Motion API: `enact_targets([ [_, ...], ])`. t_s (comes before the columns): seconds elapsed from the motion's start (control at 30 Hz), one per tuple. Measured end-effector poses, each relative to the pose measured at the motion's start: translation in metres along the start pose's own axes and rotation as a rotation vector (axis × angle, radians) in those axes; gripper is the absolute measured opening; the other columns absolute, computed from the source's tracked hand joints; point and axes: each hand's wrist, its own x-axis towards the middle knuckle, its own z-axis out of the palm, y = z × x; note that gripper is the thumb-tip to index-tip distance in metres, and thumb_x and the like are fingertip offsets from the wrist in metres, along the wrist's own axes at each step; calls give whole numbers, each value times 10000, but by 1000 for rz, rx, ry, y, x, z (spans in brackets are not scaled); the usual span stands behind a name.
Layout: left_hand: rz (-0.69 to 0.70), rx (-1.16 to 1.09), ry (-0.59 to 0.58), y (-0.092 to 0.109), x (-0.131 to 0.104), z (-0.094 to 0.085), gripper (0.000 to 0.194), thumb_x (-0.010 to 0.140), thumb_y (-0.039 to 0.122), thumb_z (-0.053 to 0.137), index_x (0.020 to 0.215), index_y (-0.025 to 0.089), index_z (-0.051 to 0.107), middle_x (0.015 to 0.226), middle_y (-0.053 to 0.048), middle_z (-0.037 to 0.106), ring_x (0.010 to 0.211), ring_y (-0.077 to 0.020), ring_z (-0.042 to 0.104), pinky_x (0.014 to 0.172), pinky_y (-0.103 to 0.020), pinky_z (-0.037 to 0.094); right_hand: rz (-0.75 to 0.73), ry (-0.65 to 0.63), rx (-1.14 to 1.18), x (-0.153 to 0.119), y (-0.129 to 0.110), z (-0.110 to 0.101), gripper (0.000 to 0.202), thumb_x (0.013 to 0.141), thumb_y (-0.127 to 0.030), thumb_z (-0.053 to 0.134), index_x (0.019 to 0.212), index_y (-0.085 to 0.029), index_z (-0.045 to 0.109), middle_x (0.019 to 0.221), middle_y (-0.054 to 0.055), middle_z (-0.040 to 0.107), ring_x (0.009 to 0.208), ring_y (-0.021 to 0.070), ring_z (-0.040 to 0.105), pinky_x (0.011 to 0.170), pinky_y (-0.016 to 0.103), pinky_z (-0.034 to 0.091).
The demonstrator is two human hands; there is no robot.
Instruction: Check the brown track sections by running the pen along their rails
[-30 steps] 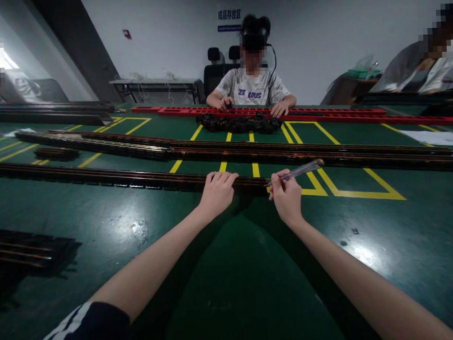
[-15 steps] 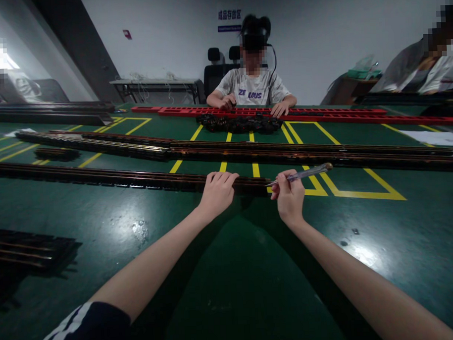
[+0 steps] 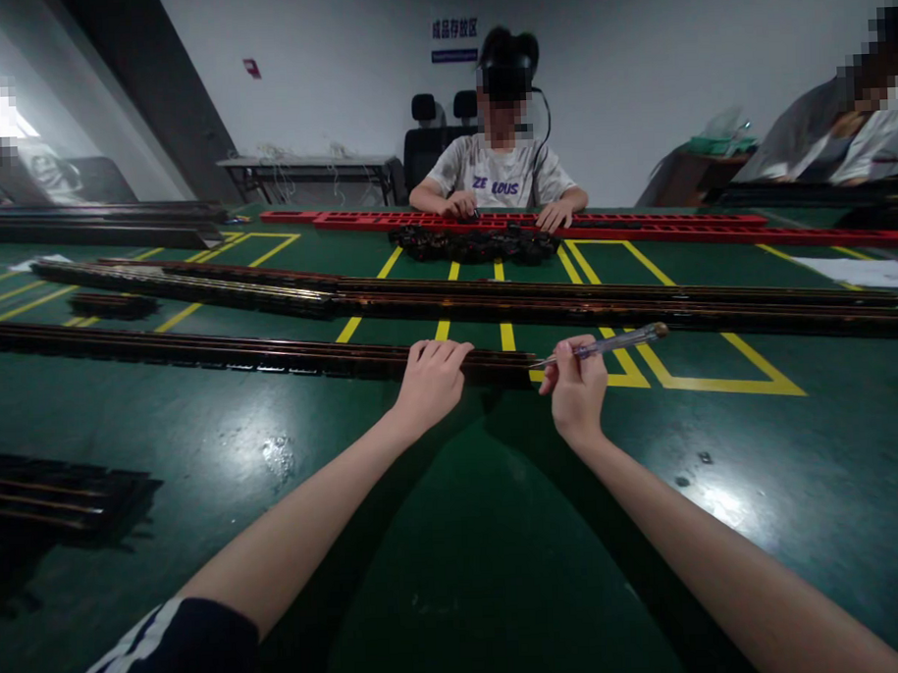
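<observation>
A long black rail with copper-coloured strips (image 3: 302, 354) lies across the green table, running from the left edge to just short of my right hand. Near its right end, my left hand (image 3: 434, 381) is wrapped over it, fingers on the far side. My right hand (image 3: 580, 391) pinches a slim screwdriver (image 3: 618, 340) with a clear, purplish handle and a brown end. Its thin metal shaft points left, with the tip at the rail's end; whether it touches cannot be made out.
Behind lie more long black rails (image 3: 566, 301). Farther back are red slotted bars (image 3: 637, 228) and a heap of dark parts (image 3: 475, 245), where a co-worker (image 3: 498, 173) sits. Another black rail bundle (image 3: 64, 492) is at the near left. Yellow tape (image 3: 723, 391) marks the table.
My right hand and the screwdriver have shifted slightly to the right. My left hand stays put on the rail. The co-worker's hand at the red bars has moved a little.
</observation>
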Motion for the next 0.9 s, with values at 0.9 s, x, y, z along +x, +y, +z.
enact_targets([
  [0.9, 2, -10, -3, 0, 0, -1, 385, 898, 108, 373, 1215, 157, 585, 1184, -92, 666, 1121, -227, 576, 1022, -436, 378, -14, 12, -76, 0, 2, -2, 269, 918, -477, 446, 796, -239, 416, 581, -77, 431, 388, 92, 423, 383, 231, 328],
])
